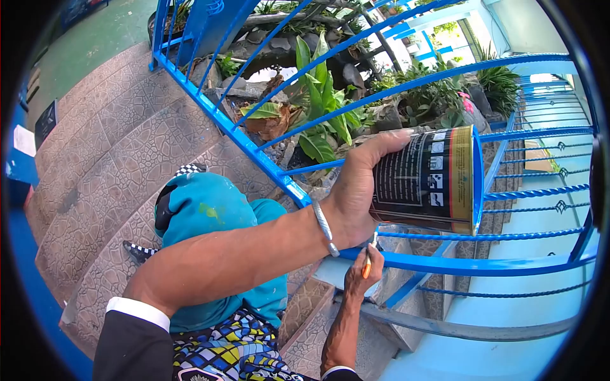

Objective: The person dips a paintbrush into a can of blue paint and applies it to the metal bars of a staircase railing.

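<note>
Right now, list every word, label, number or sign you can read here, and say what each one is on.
No text here can be read.
Paint can in the left hand: lines of pale print and small square pictograms on a dark label, too small and blurred to read.
White sheet on the blue surface at far left: blank or too blurred to tell.
Brush in the right hand: no marking visible.
</note>
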### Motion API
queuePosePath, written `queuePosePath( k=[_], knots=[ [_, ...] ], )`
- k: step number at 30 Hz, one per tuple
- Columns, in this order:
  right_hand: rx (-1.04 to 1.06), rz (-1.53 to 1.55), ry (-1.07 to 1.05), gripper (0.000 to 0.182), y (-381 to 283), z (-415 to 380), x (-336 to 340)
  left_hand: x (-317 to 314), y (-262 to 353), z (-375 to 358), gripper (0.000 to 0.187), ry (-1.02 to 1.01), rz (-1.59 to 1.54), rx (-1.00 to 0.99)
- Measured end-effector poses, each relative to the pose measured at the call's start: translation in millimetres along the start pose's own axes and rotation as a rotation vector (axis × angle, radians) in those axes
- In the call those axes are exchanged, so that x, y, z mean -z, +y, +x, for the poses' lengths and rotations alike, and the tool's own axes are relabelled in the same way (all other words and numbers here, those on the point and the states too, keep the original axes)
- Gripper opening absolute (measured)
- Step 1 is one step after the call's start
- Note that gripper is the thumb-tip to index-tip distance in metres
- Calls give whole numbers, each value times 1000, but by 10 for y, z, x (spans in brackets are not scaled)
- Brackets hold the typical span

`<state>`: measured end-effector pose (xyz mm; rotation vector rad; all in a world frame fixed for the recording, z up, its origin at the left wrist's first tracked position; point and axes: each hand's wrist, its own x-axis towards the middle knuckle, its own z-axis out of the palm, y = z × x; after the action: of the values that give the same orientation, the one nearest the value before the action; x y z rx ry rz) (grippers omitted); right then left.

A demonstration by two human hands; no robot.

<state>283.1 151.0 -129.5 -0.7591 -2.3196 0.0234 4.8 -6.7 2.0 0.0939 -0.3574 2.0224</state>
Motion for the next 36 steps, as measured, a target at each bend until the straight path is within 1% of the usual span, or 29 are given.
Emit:
queuePosePath(
  k=[1,4,5,7,10,13,14,17,18,20,23,24,27,28,30,33,35,36],
  knots=[
    [4,-7,36,16,-73,8,8,-3,-4,9,34,0,-5,-4],
    [47,-2,-82,20,-125,-62,-42,-13,-2,34,34,-14,-28,-1],
    [78,-24,-159,21,-98,-67,-85,-13,-15,26,35,-16,-33,7],
    [14,-88,-255,22,20,-83,-117,-20,-21,17,35,-25,-43,15],
    [-30,-52,-152,21,-127,-71,-29,-16,-24,20,36,-8,-18,19],
    [118,-47,18,22,-342,6,-58,0,-43,19,38,10,-19,30],
    [147,-58,-41,23,-320,20,-90,-3,-69,8,39,5,-25,38],
    [45,-77,-161,35,-136,-210,-298,-23,-29,6,40,-25,-21,35],
    [21,-64,-210,39,-24,-348,-408,-11,-46,27,42,-12,0,-2],
    [-43,-51,-309,53,175,-620,-525,-9,-26,15,42,-4,4,10],
    [3,15,-243,57,-27,-521,-470,-45,-4,7,43,-3,0,9],
    [-38,47,-207,57,-203,-379,-393,-42,4,-2,43,9,4,15],
    [86,-128,-198,39,-265,-89,-280,-59,-20,0,43,-9,6,14],
    [99,-120,-203,40,-215,-84,-294,-62,-17,2,43,-21,-2,17],
    [-38,0,-260,42,-212,-186,-370,-66,16,3,43,-25,-6,16],
    [11,-83,-335,49,-198,-227,-353,-66,11,-6,43,-6,-18,27],
    [-76,100,-215,50,-469,-58,-294,-59,19,-6,43,-7,-33,39],
    [17,4,-226,51,-342,-54,-305,-59,17,-8,43,-15,-32,32]
  ],
)
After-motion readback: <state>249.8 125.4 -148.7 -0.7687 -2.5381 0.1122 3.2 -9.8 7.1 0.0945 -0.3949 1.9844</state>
